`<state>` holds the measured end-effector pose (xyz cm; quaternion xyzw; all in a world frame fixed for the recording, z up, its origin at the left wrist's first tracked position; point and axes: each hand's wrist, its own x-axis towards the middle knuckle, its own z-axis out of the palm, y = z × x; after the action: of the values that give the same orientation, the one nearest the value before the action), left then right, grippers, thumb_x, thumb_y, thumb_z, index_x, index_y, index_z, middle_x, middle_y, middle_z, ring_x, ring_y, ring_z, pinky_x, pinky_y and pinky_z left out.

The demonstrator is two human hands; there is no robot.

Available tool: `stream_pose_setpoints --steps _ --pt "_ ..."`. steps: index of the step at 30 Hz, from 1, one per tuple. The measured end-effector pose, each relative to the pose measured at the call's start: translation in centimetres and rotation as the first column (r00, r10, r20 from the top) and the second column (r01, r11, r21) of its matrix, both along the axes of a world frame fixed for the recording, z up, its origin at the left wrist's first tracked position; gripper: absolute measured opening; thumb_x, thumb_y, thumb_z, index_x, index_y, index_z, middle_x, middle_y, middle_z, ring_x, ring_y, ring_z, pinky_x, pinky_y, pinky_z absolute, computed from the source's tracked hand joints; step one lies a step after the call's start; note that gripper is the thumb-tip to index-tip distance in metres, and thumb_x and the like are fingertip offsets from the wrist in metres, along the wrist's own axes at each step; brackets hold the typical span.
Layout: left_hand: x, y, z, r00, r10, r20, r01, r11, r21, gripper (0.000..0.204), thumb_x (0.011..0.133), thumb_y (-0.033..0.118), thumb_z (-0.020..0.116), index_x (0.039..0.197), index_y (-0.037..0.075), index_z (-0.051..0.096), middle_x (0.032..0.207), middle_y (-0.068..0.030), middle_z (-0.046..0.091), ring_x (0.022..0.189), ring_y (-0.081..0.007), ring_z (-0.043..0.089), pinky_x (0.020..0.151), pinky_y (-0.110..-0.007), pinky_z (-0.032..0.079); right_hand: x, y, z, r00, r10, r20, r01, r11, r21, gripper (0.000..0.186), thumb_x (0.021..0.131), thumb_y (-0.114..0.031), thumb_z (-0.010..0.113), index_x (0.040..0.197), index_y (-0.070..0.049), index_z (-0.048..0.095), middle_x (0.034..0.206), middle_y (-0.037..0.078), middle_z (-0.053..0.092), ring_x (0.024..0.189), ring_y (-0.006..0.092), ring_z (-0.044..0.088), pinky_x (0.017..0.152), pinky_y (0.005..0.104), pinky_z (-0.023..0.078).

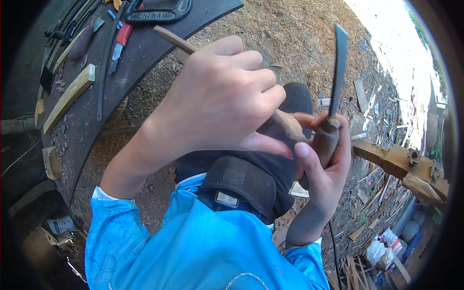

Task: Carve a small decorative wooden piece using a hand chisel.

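My left hand (229,92) is closed around a slim carved piece of wood (290,126), palm down, with its thumb stretched toward my right hand. One narrow end of the wood pokes out beyond the knuckles at upper left; the wider end reaches my right fingers. In my right hand (331,176) is a carving knife (340,72), gripped by its rounded wooden handle. Its long, slightly curved dark blade points up and away from me. The right thumb and fingertips sit close to the wood's end; whether they press on it I cannot tell. The blade is apart from the wood.
On the dark curved table (128,79) at left lie a C-clamp (157,12), a red utility knife (122,41), a pale wood strip (70,99) and several tools. A wooden beam (398,162) juts in from the right. Shavings and offcuts cover the ground (299,36).
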<state>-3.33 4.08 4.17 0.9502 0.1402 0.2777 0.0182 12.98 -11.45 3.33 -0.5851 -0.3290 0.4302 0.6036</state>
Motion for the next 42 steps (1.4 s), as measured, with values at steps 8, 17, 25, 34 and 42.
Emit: stream_pose_setpoints --steps 8,17,25,34,42 --pt "-1.8 0.4 -0.4 0.917 0.098 0.387 -0.113 0.993 0.018 0.087 0.076 0.065 0.077 0.128 0.002 0.047 0.114 -0.0117 0.058 0.095 -0.0224 0.060 0.090 -0.036 0.045 -1.0 0.9 -1.8 0.968 -0.022 -0.248 0.040 0.997 0.066 0.035 0.096 -0.011 0.068 0.120 -0.006 0.043 0.103 0.022 0.070 0.050 0.0064 0.055 0.043 0.0181 0.041" --pt "4.3 -6.3 -4.8 0.709 0.371 0.599 0.562 0.215 -0.799 0.046 0.108 0.025 0.051 0.142 -0.003 0.039 0.111 -0.0096 0.059 0.099 -0.0111 0.057 0.089 -0.027 0.049 -4.4 1.9 -4.0 0.968 -0.131 -0.216 0.170 0.970 0.173 0.040 0.100 -0.010 0.065 0.131 -0.005 0.041 0.105 0.011 0.063 0.066 0.0082 0.060 0.047 0.0192 0.046" --pt "1.5 -2.7 -4.2 0.700 0.528 0.482 0.352 0.332 -0.875 0.047 0.112 0.041 0.035 0.130 -0.001 0.046 0.088 -0.0008 0.048 0.071 -0.0055 0.049 0.061 -0.021 0.043 -4.2 -0.2 -2.6 0.985 0.030 -0.172 -0.024 0.999 0.037 0.035 0.103 -0.018 0.058 0.130 -0.003 0.044 0.094 0.011 0.064 0.058 0.0057 0.052 0.050 0.0182 0.042" --pt "1.5 -1.9 -4.6 0.674 0.545 0.498 0.339 0.371 -0.864 0.041 0.111 0.027 0.041 0.140 -0.002 0.044 0.095 0.0002 0.044 0.073 -0.0040 0.039 0.068 -0.022 0.036 -3.6 -2.1 -2.3 0.958 0.185 -0.218 -0.218 0.966 -0.138 0.033 0.104 -0.026 0.055 0.126 -0.002 0.048 0.079 0.004 0.057 0.055 0.0059 0.051 0.049 0.0197 0.039" --pt "1.1 -2.5 -3.4 0.721 0.531 0.445 0.433 0.157 -0.888 0.048 0.112 0.034 0.043 0.143 -0.002 0.041 0.091 0.0002 0.046 0.069 -0.0049 0.042 0.064 -0.020 0.038 -3.8 -2.1 -1.7 0.950 0.212 -0.230 -0.246 0.960 -0.132 0.035 0.104 -0.028 0.054 0.126 -0.002 0.048 0.078 0.004 0.056 0.055 0.0061 0.051 0.049 0.0199 0.040"
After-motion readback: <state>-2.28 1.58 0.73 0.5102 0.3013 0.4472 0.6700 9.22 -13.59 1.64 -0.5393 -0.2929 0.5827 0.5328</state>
